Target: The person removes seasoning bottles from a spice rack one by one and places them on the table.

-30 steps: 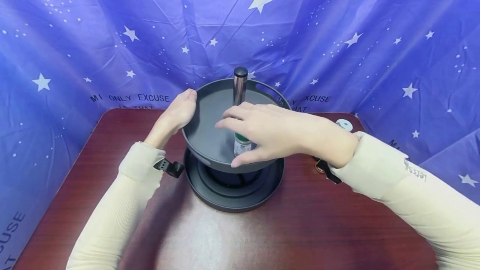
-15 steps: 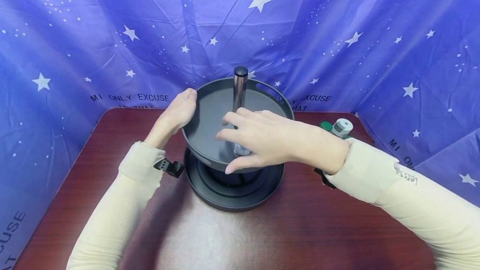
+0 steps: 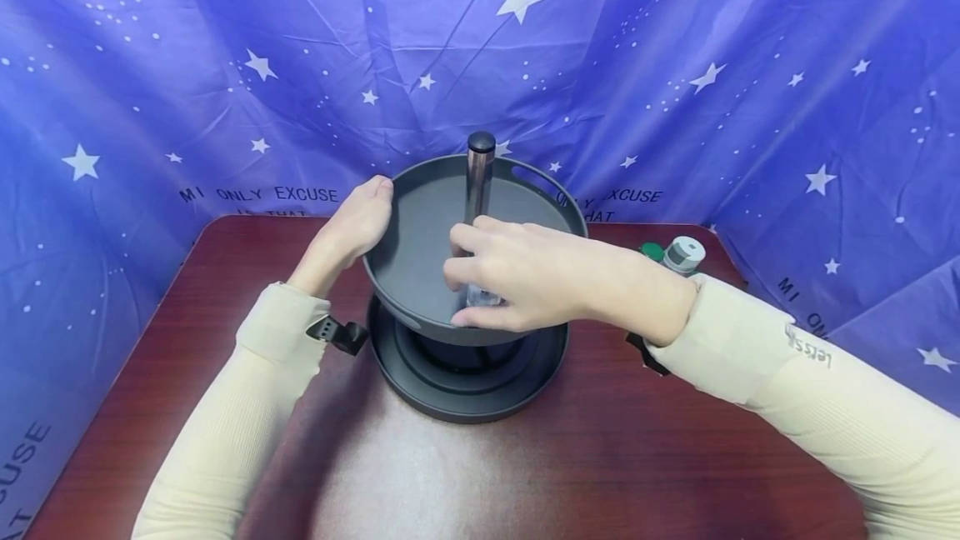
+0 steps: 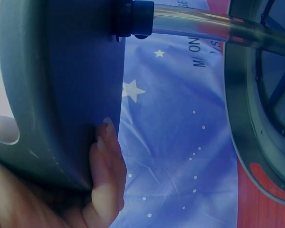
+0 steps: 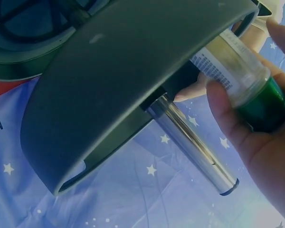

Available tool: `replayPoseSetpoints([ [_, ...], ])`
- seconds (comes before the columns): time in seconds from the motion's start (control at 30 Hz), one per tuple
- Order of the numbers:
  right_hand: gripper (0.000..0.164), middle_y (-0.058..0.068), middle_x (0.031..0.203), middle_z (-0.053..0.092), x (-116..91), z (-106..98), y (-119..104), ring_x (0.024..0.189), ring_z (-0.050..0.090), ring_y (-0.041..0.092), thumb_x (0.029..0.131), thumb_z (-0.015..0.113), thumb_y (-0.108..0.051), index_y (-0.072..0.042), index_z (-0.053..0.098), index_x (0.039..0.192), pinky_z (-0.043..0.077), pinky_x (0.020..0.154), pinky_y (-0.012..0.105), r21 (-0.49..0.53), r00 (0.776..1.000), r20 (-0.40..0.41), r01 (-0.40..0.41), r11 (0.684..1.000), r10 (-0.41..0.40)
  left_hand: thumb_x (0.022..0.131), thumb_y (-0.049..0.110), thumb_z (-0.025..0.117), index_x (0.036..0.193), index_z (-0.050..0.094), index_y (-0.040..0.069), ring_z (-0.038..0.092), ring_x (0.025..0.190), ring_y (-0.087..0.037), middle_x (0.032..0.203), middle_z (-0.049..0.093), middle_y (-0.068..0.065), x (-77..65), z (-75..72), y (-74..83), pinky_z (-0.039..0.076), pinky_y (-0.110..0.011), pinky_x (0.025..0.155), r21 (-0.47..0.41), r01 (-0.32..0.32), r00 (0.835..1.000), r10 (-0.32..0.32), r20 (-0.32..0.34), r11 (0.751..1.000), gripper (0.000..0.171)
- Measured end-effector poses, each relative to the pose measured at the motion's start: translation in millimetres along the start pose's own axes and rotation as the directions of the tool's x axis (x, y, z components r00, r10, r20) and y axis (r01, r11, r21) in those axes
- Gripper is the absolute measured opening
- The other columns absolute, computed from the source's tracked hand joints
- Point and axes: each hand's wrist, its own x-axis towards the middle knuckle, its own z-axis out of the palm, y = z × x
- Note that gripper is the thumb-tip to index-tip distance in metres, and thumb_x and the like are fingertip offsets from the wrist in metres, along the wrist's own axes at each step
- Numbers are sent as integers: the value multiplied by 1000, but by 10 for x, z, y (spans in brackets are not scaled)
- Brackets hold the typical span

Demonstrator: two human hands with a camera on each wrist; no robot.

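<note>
A dark grey two-tier rotating tray stands on the table, its round upper tray (image 3: 420, 232) raised above the wider-looking lower tray (image 3: 468, 408). A shiny metal post (image 3: 479, 182) with a black cap rises from the centre. My left hand (image 3: 363, 219) grips the upper tray's left rim, with fingers (image 4: 104, 175) curled beneath it in the left wrist view. At the tray's front, my right hand (image 3: 525, 269) holds a small clear spice jar (image 5: 232, 69) from above. Its green lid (image 5: 266, 107) lies in the palm; a barcode label shows on its side.
More jars stand at the back right of the reddish-brown table (image 3: 645, 440): a green lid (image 3: 651, 252) and a white-topped jar (image 3: 684, 255) show past the right forearm. A blue star-printed curtain (image 3: 420, 48) hangs close behind the table.
My right hand has lowered over the jar and its fingers have closed round it, hiding the green lid in the head view. The left hand stays on the rim.
</note>
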Motion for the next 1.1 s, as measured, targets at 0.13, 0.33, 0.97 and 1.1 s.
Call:
replayPoseSetpoints([
  [0.13, 10, 5, 92, 54, 1, -28, 30, 84, 52, 25, 91, 62, -21, -12, 64, 94, 53, 69, 39, 37, 999, 25, 27, 999, -28, 106, 20, 17, 125, 46, -5, 36, 133, -33, 137, 45, -24, 1, -3, -4, 29, -51, 116, 3, -2, 1000, 2, -4, 1000, 43],
  [0.33, 3, 7, 90, 56, 15, -97, 77, 81, 54, 27, 88, 65, -13, -12, 64, 91, 52, 73, 43, 73, 997, 70, 37, 997, -42, 106, 20, 17, 128, 45, -5, 37, 132, -33, 138, 45, -24, 11, -14, -19, 29, -51, 116, -11, 5, 1000, -5, -6, 1000, 44],
  [0.97, 7, 4, 94, 61, -174, -353, 346, 78, 52, 15, 87, 68, -14, -15, 71, 94, 49, 70, 37, 178, 998, -40, -38, 983, 45, 106, 21, 16, 129, 45, -4, 38, 128, -33, 136, 45, -24, 11, 6, -19, 31, -52, 114, -6, 17, 1000, -17, 4, 1000, 44],
  [1.1, 9, 2, 89, 60, -222, -403, 402, 72, 50, 12, 87, 68, -12, -16, 72, 94, 46, 64, 33, 186, 996, -55, -61, 981, 73, 107, 22, 16, 128, 45, -4, 40, 124, -33, 133, 46, -24, 19, 10, -25, 32, -52, 112, -4, 17, 1000, -17, 5, 1000, 45],
])
